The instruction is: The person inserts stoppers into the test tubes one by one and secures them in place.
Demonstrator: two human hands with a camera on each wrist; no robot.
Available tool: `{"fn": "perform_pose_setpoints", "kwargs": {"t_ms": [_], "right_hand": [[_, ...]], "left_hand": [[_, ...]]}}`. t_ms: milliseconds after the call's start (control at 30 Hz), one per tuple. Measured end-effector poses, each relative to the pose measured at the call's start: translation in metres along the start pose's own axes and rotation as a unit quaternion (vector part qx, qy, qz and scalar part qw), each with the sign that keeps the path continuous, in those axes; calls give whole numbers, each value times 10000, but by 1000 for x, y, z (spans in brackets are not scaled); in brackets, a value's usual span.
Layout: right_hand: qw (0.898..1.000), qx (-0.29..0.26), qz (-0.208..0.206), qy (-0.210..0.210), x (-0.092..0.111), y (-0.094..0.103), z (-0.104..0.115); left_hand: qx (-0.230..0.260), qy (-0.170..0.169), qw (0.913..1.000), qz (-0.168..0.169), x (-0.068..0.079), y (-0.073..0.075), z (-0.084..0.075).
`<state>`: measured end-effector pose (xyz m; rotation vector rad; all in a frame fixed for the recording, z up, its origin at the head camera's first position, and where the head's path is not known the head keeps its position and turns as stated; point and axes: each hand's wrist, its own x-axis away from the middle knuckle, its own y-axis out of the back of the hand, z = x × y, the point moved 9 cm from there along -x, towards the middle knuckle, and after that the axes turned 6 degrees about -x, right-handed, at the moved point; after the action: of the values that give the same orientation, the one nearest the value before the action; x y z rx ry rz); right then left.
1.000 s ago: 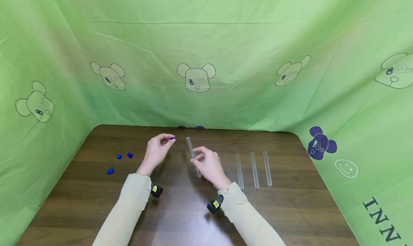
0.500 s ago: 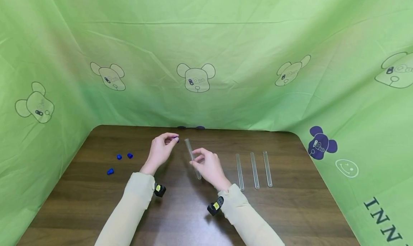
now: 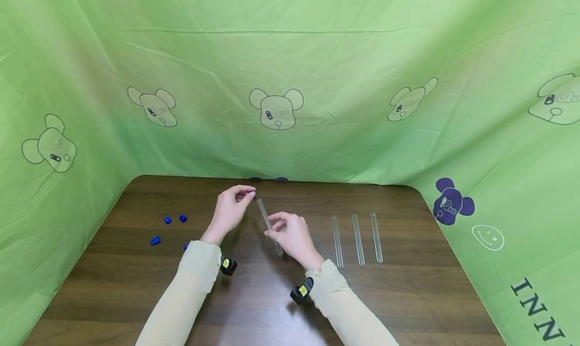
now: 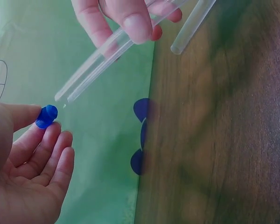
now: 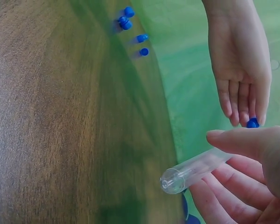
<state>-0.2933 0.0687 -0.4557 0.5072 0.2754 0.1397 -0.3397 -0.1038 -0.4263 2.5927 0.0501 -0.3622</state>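
Between thumb and fingertips, my left hand [image 3: 229, 211] pinches a small blue ribbed stopper [image 4: 46, 116]. A clear test tube [image 3: 263, 212] is gripped by my right hand [image 3: 292, 236], its thumb on one side and fingers on the other. The tube leans, open mouth up and to the left, rounded bottom [image 5: 171, 181] towards me. In the left wrist view the stopper sits just off the mouth, with a small gap between them. From the head, fingers mostly cover the stopper.
Three clear test tubes [image 3: 358, 240] lie side by side on the brown table [image 3: 254, 305], right of my right hand. Several loose blue stoppers [image 3: 155, 240] lie at the left, one partly behind my left sleeve [image 3: 199, 265]. Green cloth [image 3: 276, 149] hangs around the table's back and sides.
My left hand has moved right with the stopper, close to the tube's mouth. The tube has shifted slightly left and nearer to me. A loose stopper now shows beside the left sleeve.
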Motion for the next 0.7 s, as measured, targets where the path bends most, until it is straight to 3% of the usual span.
{"fn": "perform_pose_setpoints", "kwargs": {"t_ms": [700], "right_hand": [[10000, 64, -9, 20, 0, -1, 0]], "left_hand": [[-66, -181, 9997, 118, 1, -7, -4]]}}
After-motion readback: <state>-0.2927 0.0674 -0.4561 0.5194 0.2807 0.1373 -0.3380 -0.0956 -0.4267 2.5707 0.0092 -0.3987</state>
